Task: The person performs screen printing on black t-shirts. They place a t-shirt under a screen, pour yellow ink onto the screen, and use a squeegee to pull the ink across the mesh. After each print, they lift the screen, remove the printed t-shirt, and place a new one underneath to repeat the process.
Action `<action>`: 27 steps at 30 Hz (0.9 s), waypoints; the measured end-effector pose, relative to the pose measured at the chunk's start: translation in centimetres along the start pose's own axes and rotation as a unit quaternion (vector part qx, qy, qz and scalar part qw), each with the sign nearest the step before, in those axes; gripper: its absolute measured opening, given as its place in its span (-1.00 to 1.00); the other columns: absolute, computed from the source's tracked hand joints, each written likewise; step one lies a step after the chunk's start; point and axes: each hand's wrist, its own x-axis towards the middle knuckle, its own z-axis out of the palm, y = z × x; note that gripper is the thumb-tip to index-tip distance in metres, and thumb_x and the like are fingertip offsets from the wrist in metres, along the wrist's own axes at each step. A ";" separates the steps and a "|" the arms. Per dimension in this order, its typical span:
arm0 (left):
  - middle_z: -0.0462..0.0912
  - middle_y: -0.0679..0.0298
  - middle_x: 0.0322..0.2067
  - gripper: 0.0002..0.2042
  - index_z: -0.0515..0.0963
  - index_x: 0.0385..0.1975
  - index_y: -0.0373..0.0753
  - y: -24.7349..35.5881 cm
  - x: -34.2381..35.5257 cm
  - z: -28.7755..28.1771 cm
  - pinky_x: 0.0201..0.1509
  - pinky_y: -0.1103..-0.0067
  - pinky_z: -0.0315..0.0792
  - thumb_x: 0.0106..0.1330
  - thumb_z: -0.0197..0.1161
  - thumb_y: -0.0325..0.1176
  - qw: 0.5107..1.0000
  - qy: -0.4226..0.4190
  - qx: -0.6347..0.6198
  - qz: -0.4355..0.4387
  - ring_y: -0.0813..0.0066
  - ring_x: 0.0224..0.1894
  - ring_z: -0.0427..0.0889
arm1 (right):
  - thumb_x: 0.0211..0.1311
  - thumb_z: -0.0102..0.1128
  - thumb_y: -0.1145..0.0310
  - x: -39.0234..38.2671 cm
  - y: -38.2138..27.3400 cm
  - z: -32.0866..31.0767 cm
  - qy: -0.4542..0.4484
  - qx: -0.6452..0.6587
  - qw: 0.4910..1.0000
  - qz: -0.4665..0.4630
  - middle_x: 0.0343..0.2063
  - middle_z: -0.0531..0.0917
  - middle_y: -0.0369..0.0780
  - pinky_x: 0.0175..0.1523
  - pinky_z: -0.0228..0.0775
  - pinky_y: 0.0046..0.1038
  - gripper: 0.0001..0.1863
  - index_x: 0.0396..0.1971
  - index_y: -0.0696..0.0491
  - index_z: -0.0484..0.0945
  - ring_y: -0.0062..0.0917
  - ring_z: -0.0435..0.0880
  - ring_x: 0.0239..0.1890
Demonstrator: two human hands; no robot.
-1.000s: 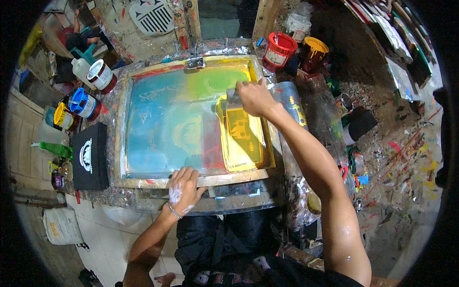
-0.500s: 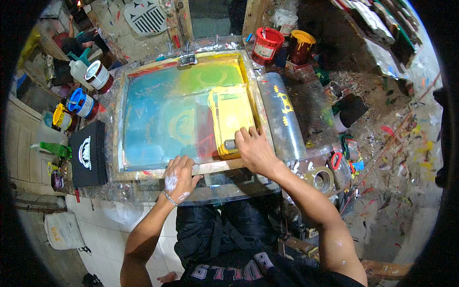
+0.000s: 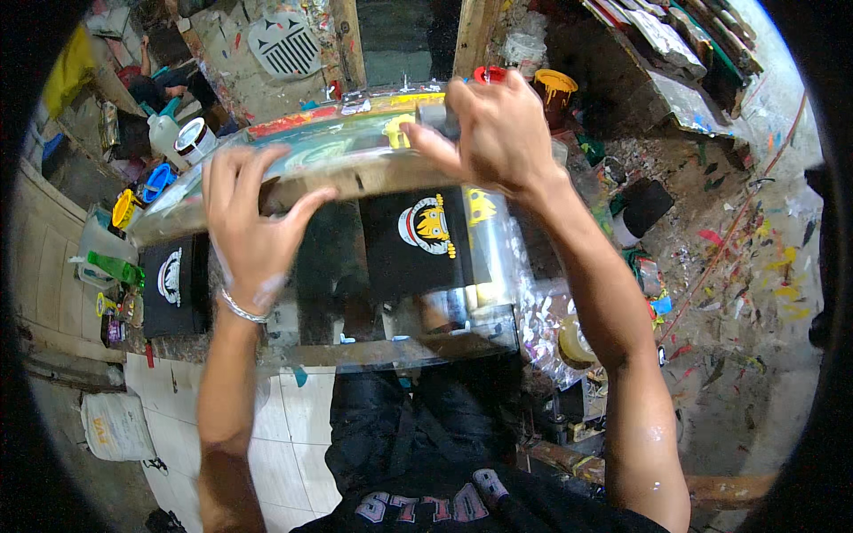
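A paint-stained screen-printing frame [image 3: 355, 178] is tilted up, its front rail raised above the table. My left hand [image 3: 253, 213] is at the rail's left part, thumb below and fingers curled over the top, somewhat blurred. My right hand [image 3: 506, 138] is closed around a grey-ended squeegee [image 3: 435, 117] at the frame's right part; whether it also grips the frame is hidden. Below the frame lies black fabric [image 3: 391, 266] bearing a cartoon face print [image 3: 428, 229] in white, red and yellow. A silvery curved sheet [image 3: 498, 258] with yellow marks is right of it.
At left are a black fabric piece [image 3: 182, 306] with a white print, a green bottle [image 3: 115, 268] and paint tubs, one blue [image 3: 158, 184]. Behind my right hand stands a yellow-rimmed paint tub [image 3: 556, 89]. A tape roll [image 3: 577, 340] lies right of the table.
The frame's front has swung up and away, uncovering the printed black fabric. Both my hands have risen and moved farther off with it, the right one carrying the squeegee.
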 end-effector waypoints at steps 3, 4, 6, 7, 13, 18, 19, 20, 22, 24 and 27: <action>0.64 0.05 -0.23 -0.66 0.63 -0.22 -0.32 5.6 -6.8 5.9 -0.03 0.23 0.44 0.21 0.50 -0.19 0.980 -0.115 -0.156 -0.048 0.07 -0.14 0.57 | 0.27 0.04 -0.43 4.6 1.7 -0.9 -0.033 -0.011 0.999 0.026 -0.71 0.62 0.05 -0.31 0.56 -0.11 -0.15 -0.73 0.15 0.63 -0.12 0.72 -0.57; 0.60 -0.15 0.03 -0.44 0.56 0.03 -0.45 8.0 -9.3 8.9 0.23 0.19 0.40 0.33 0.35 0.00 0.953 -0.241 -0.158 -0.098 -0.09 0.08 0.55 | 0.26 0.04 -0.42 6.0 2.1 -1.1 -0.010 -0.012 1.000 0.027 -0.69 0.64 0.07 -0.30 0.59 -0.10 -0.15 -0.72 0.16 0.66 -0.09 0.73 -0.55; 0.32 -0.36 0.32 -0.22 0.29 0.31 -0.59 12.3 -13.4 14.1 0.50 0.21 0.18 0.43 0.21 0.09 0.898 -0.334 -0.260 -0.120 -0.28 0.36 0.33 | 0.25 0.07 -0.41 7.7 2.6 -1.8 -0.049 0.009 0.997 0.066 -0.64 0.67 0.09 -0.22 0.65 -0.07 -0.17 -0.65 0.17 0.71 -0.04 0.75 -0.50; 0.24 -0.39 0.38 -0.19 0.23 0.36 -0.61 14.1 -14.8 16.0 0.54 0.22 0.13 0.46 0.18 0.09 0.846 -0.390 -0.333 -0.147 -0.29 0.42 0.26 | 0.26 0.07 -0.40 8.2 3.0 -2.0 -0.054 0.030 0.996 0.062 -0.59 0.67 0.12 -0.15 0.65 -0.07 -0.18 -0.60 0.19 0.72 -0.01 0.76 -0.44; 0.65 -0.01 0.09 -0.63 0.53 0.15 -0.27 14.5 -14.4 17.8 0.21 0.28 0.53 0.37 0.35 -0.39 0.834 -0.246 -0.462 -0.176 -0.06 0.10 0.66 | 0.36 0.10 -0.12 10.8 3.5 -2.8 -0.016 0.048 0.998 0.045 -0.79 0.55 0.09 -0.39 0.55 -0.15 -0.26 -0.78 0.27 0.58 -0.08 0.62 -0.70; 0.61 0.14 -0.03 -0.54 0.63 0.05 -0.21 6.9 -16.4 15.6 0.19 0.27 0.52 0.20 0.45 -0.14 0.893 -0.408 -0.189 -0.007 0.08 0.08 0.58 | 0.37 0.03 -0.12 12.1 3.5 -3.8 -0.137 0.049 0.973 0.178 -0.70 0.62 0.13 -0.25 0.60 -0.12 -0.25 -0.71 0.32 0.60 -0.13 0.70 -0.57; 0.60 0.16 -0.04 -0.52 0.63 0.05 -0.21 6.0 -16.9 15.8 0.19 0.28 0.51 0.18 0.44 -0.10 0.863 -0.483 -0.150 -0.009 0.09 0.07 0.56 | 0.36 0.04 -0.13 11.8 3.9 -3.7 -0.112 0.060 0.980 0.152 -0.62 0.64 0.18 -0.18 0.60 -0.11 -0.26 -0.65 0.34 0.63 -0.07 0.72 -0.48; 0.60 0.20 -0.04 -0.61 0.67 -0.05 -0.21 5.5 -17.5 16.0 0.12 0.25 0.53 0.18 0.42 -0.15 0.877 -0.448 -0.173 0.011 0.11 0.08 0.56 | 0.35 0.05 -0.13 11.6 3.8 -3.9 -0.087 0.071 0.986 0.126 -0.55 0.66 0.23 -0.11 0.59 -0.10 -0.26 -0.59 0.37 0.65 -0.01 0.74 -0.39; 0.61 0.18 -0.04 -0.58 0.64 0.04 -0.17 5.2 -18.0 16.5 0.10 0.24 0.56 0.22 0.39 -0.12 0.864 -0.481 -0.147 0.020 0.10 0.09 0.56 | 0.34 0.07 -0.14 11.4 4.0 -3.9 -0.064 0.085 0.989 0.102 -0.46 0.67 0.29 -0.02 0.58 -0.09 -0.25 -0.51 0.40 0.67 0.08 0.75 -0.28; 0.62 0.19 -0.02 -0.63 0.63 0.07 -0.11 5.6 -18.1 16.5 0.08 0.20 0.58 0.31 0.32 -0.14 0.872 -0.472 -0.124 0.041 0.07 0.12 0.57 | 0.34 0.07 -0.15 11.5 4.1 -3.9 -0.070 0.086 0.988 0.103 -0.44 0.67 0.30 0.00 0.58 -0.09 -0.25 -0.51 0.40 0.68 0.09 0.75 -0.26; 0.62 0.21 0.03 -0.69 0.64 0.03 -0.08 6.3 -17.5 15.9 0.11 0.20 0.58 0.36 0.27 -0.15 0.863 -0.493 -0.099 0.049 0.03 0.11 0.60 | 0.35 0.07 -0.16 11.7 4.4 -3.8 -0.090 0.074 0.988 0.101 -0.49 0.67 0.28 -0.04 0.59 -0.08 -0.24 -0.54 0.38 0.68 0.08 0.76 -0.32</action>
